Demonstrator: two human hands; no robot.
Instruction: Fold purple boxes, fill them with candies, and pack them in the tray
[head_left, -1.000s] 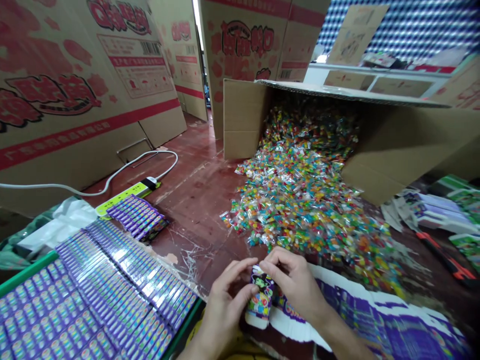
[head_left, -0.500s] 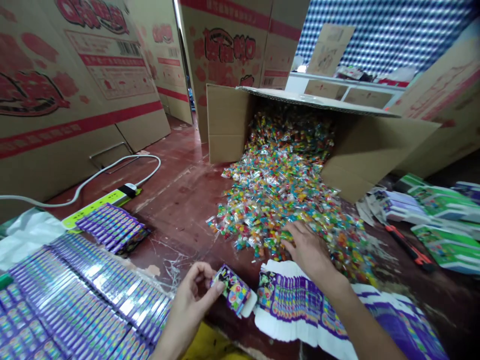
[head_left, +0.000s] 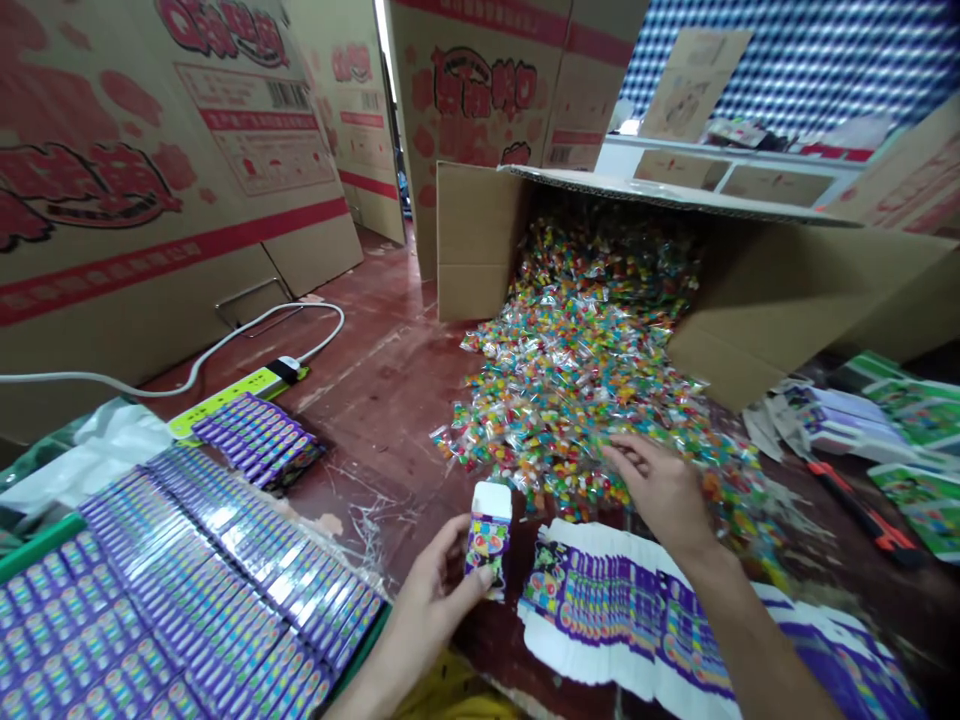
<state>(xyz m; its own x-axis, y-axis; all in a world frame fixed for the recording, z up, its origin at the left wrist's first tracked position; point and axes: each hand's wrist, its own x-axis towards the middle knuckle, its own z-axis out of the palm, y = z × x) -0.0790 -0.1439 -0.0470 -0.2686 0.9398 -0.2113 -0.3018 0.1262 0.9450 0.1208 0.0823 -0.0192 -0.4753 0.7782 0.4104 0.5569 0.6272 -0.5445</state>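
Observation:
My left hand holds a small purple printed carton upright, its white end flap open at the top. My right hand rests on the near edge of a heap of small clear candy packets, fingers curled as if pinching packets; what they grip is hidden. The heap spills from a large cardboard box lying on its side. A fanned row of flat purple cartons lies just below my right hand.
Rows of filled purple cartons fill a green-rimmed tray at lower left, with a small stack beyond. A green power strip and white cable cross the red floor. Tall printed boxes stand left; green packs and an orange cutter lie right.
My right hand left the small carton and reached forward to the candy heap. My left hand turned the carton from tilted to upright, flap up.

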